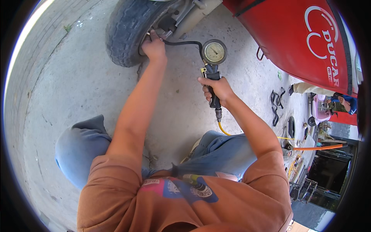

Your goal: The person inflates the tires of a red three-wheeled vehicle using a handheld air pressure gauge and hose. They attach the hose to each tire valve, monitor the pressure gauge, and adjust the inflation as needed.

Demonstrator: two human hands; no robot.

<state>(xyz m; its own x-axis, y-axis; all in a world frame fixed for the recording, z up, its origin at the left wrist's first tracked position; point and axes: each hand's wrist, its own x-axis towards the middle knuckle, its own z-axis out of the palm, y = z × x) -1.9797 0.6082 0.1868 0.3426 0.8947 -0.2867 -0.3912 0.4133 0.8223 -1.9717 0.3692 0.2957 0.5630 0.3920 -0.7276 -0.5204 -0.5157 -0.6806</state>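
Note:
My right hand (pixel 218 90) is wrapped around the black handle of a tire inflator gun (pixel 214 101), thumb near its brass-coloured fitting. A round dial pressure gauge (pixel 214 51) tops the gun, its needle partly legible. From there a short black hose (pixel 184 43) curves left to the wheel. At the rim of a knobbly rubber tire (pixel 123 34), my left hand (pixel 154 47) grips the hose's end; the fingers hide the valve. A yellow air hose (pixel 222 129) joins the gun's lower coupling.
A red cover (pixel 289 37) with printed lettering overhangs at upper right. Black straps (pixel 276 104) lie on the concrete floor (pixel 72 95). Further right are a loose tire (pixel 291 126), a pink ride-on vehicle (pixel 320 108) and a seated person (pixel 345 101). My bent knees flank the floor before me.

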